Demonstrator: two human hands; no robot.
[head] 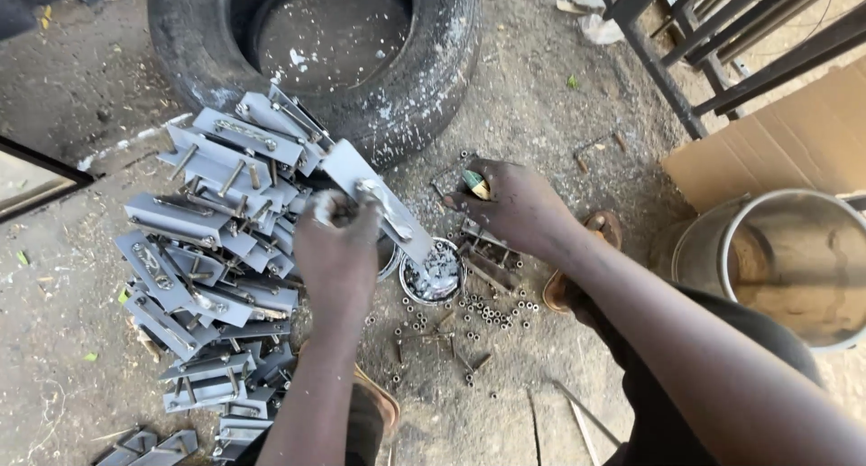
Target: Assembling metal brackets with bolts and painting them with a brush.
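Your left hand [336, 240] is clenched around the lower end of a flat grey metal bracket [379, 204], whose long axis slants up-left to down-right. Just past its low end sits a small paint tin [433, 272]. Your right hand [514, 204] pinches a brush handle [475, 184]; beyond your left knuckles lies the stack of painted brackets [216, 249], then the rubber tyre [316, 51].

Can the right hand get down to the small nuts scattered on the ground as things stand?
Probably yes: the right hand hovers just above the nuts with open ground between, though its fingers already grip a small tool.
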